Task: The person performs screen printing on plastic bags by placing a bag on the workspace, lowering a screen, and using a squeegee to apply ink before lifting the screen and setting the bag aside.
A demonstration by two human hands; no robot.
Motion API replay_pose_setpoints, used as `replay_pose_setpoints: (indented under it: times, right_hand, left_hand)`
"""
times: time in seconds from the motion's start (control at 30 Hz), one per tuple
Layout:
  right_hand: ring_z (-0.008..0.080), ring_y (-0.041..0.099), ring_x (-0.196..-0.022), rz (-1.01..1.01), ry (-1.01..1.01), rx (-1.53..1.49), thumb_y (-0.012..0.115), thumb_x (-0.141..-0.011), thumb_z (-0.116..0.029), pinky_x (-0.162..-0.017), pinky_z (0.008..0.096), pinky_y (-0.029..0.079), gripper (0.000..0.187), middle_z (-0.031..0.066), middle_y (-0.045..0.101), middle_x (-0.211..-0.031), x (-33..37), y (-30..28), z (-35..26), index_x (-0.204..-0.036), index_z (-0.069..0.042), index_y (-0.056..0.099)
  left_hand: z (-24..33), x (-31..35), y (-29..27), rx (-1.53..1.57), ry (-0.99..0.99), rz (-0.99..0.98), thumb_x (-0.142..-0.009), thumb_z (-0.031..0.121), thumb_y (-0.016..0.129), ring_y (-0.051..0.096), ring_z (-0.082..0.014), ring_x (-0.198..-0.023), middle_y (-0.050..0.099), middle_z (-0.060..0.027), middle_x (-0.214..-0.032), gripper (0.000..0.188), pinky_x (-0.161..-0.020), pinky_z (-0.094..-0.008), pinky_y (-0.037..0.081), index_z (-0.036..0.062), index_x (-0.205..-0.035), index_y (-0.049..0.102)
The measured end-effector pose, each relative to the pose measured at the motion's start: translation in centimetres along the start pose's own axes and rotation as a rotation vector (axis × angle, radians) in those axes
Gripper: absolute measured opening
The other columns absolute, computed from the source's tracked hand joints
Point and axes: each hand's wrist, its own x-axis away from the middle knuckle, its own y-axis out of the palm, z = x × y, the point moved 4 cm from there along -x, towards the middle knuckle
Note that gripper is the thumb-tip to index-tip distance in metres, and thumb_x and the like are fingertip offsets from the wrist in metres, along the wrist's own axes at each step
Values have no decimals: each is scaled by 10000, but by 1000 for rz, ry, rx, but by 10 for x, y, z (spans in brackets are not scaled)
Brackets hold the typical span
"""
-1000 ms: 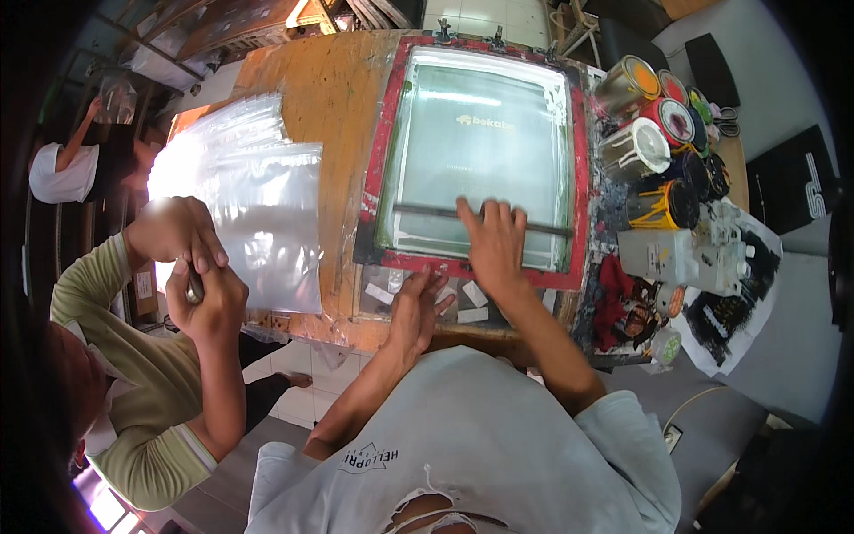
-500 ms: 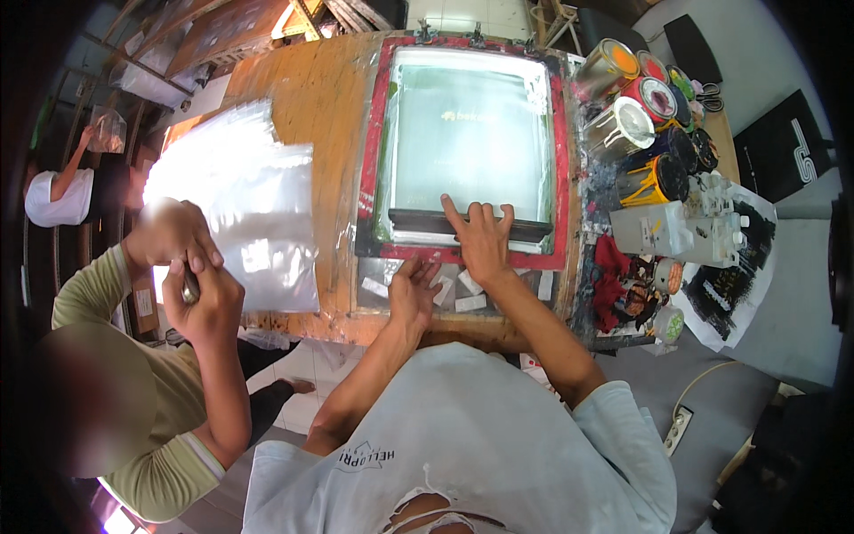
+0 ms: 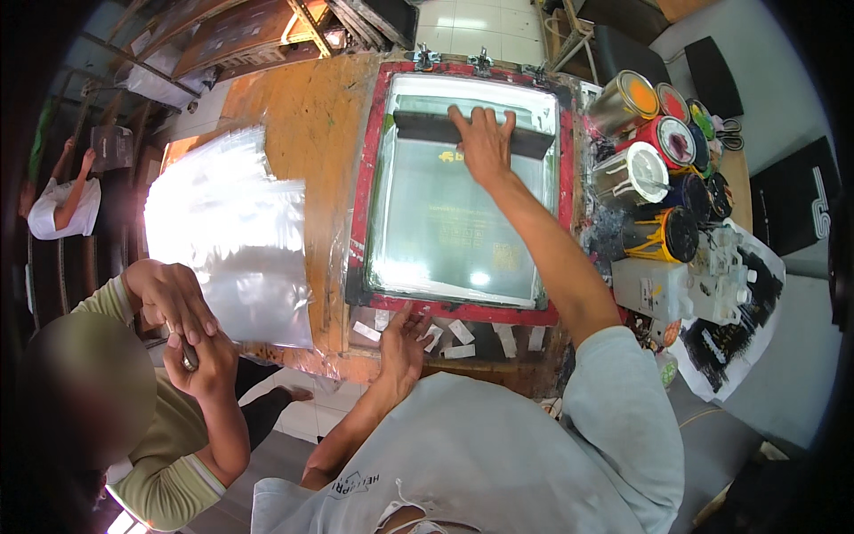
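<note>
A screen-printing frame point(image 3: 359, 218) with red edges lies on the wooden table, its pale mesh smeared with white ink along the sides. Across the far part of the mesh stands a long dark squeegee point(image 3: 418, 127). My right hand point(image 3: 487, 142) grips the squeegee from above, near its middle, with the arm stretched forward. My left hand point(image 3: 405, 347) is at the frame's near edge, fingertips touching or just under the red rim. Its fingers are partly spread and hold nothing that I can see. Metal clamps point(image 3: 427, 59) sit along the frame's far edge.
A stack of clear plastic sheets point(image 3: 245, 240) covers the table's left side. Paint cans point(image 3: 636, 173) and plastic bottles point(image 3: 654, 289) crowd the right. White tape pieces point(image 3: 460, 332) lie before the frame. A co-worker's hands point(image 3: 191, 334) hold a small object at left; another person point(image 3: 67, 209) stands beyond.
My right hand has pushed the squeegee from the near end of the mesh to its far end. My left hand has stayed at the near rim.
</note>
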Motion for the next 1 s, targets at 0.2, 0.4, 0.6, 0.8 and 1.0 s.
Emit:
replay_pose_setpoints:
  times: [0.2,0.4,0.6,0.8,1.0]
  right_hand:
    - [304,595,-1179,-107,15,19,785,-801,-149,-991,585,391,635,129,661,-1179,-57,17,39,-1398,-213,576]
    - [367,592,-1185,-500,8,-217,815,-812,-182,-970,550,419,684,171,654,-1171,14,-49,-10,-1428,-185,517]
    - [313,555,-995,-321,16,-178,747,-843,-86,-877,482,368,691,133,581,-1009,151,-120,-95,-1489,-186,523]
    - [266,493,-962,-75,-16,-32,712,-892,-179,-897,466,334,647,94,515,-985,170,-190,-131,-1510,-196,521]
    - [263,518,-838,207,-75,17,711,-885,-450,-777,449,363,503,75,532,-865,97,-264,-125,-1308,-181,658]
  left_hand:
    - [-6,-4,-6,32,-1,-11,-940,377,731,537,-227,-1172,564,-29,-1113,288,-1029,-475,359,151,-1074,613]
    - [-7,-4,-11,30,21,-18,-969,367,697,548,-218,-1136,616,-22,-1053,224,-1044,-526,389,156,-1036,662]
    - [0,5,-7,30,72,-91,-963,346,715,584,-224,-1105,623,-27,-1027,209,-1020,-495,416,165,-1045,650]
    - [35,39,25,63,209,-248,-957,182,719,657,-188,-967,694,-25,-979,136,-996,-421,476,124,-1019,613]
    - [96,85,92,104,599,-543,-948,120,677,692,-239,-969,704,-122,-1059,168,-1013,-449,516,13,-1070,633]
